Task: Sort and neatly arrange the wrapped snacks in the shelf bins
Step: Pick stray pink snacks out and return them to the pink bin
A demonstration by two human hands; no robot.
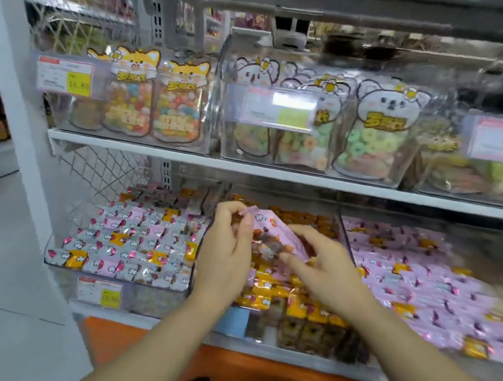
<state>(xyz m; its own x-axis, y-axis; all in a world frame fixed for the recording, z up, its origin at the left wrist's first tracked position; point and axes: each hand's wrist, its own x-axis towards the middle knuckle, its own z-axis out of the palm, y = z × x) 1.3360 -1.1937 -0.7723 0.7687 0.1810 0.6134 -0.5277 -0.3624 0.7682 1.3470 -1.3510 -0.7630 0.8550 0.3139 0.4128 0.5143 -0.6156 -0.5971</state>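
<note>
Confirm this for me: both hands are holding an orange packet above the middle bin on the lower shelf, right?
Not quite. The packet is pink, not orange. The head view shows the left hand and the right hand both holding it above the middle bin, as you said.

Reads "18.8" on yellow field of price tag (64, 76), front of upper-left bin (58, 119). Other tags (270, 107) and pouch lettering (386, 120): too blurred to read.
</note>
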